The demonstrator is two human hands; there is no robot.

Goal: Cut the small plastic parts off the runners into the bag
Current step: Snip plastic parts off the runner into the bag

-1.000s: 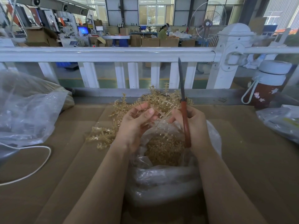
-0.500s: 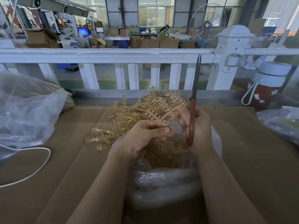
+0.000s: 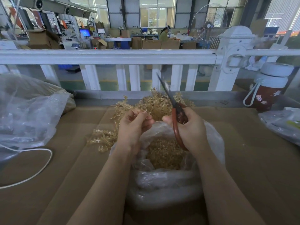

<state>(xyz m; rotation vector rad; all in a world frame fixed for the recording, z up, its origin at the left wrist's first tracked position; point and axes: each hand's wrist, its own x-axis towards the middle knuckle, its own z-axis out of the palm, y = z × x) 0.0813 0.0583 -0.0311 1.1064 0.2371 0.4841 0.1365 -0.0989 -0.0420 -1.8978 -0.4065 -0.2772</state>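
The left hand point(image 3: 135, 125) pinches a thin yellow runner point(image 3: 129, 106) between its curled fingers, right over the far edge of the clear plastic bag point(image 3: 164, 181). The runner's long side points away to the far left, up from the fingers. The right hand point(image 3: 191, 129) grips the red handles of the scissors point(image 3: 174, 109). The blades point up and far to the left, and they look closed or nearly so, though they are blurry. The blades stand just to the right of the runner, so the scissors are the nearer tool to it, and a small swing to the left would probably bring them across it.

The bag sits open on the brown surface point(image 3: 253, 159), near the person, between both arms. It holds many small cut parts point(image 3: 164, 156). A pile of uncut runners point(image 3: 155, 103) lies just past the bag, on the far side. More runners point(image 3: 103, 138) lie to the left of the bag. Anything cut here should drop straight into the bag
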